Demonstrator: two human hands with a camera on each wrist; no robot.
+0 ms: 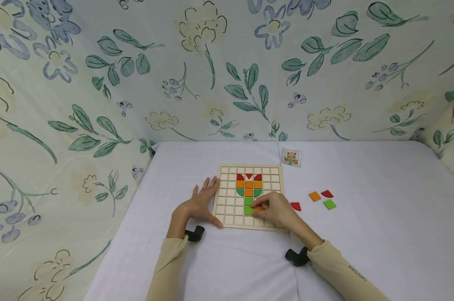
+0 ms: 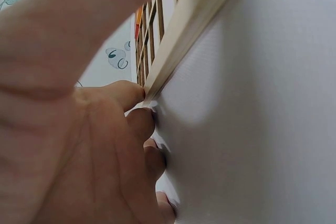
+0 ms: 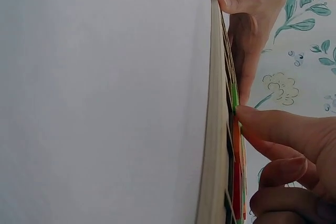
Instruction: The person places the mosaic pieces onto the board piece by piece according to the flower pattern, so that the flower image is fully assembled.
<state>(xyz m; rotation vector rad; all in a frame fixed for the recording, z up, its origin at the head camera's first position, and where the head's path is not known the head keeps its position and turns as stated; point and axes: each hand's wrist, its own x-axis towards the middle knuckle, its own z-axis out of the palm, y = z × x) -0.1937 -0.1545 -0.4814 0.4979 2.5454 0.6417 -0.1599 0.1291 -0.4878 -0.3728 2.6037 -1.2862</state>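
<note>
A wooden grid board (image 1: 227, 217) lies on the table with red, orange and green tiles in its cells, several forming a tulip-like shape. My left hand (image 1: 201, 205) rests at the board's left side, fingers spread at the edge and thumb at the near corner. My right hand (image 1: 276, 209) bends over the lower right of the board. Its thumb and index fingertips pinch an orange tile (image 1: 258, 208) beside two light-green stem tiles (image 1: 248, 210). In the right wrist view the thumb tip touches the tiles; the other fingers are curled.
Right of the board lie a loose orange tile (image 1: 314, 196), a red quarter piece (image 1: 327, 194), a green tile (image 1: 330, 204) and another red piece (image 1: 296, 206) close to the right hand. A small pattern card (image 1: 292, 157) lies behind the board. Floral cloth (image 1: 212, 104) hangs behind the table.
</note>
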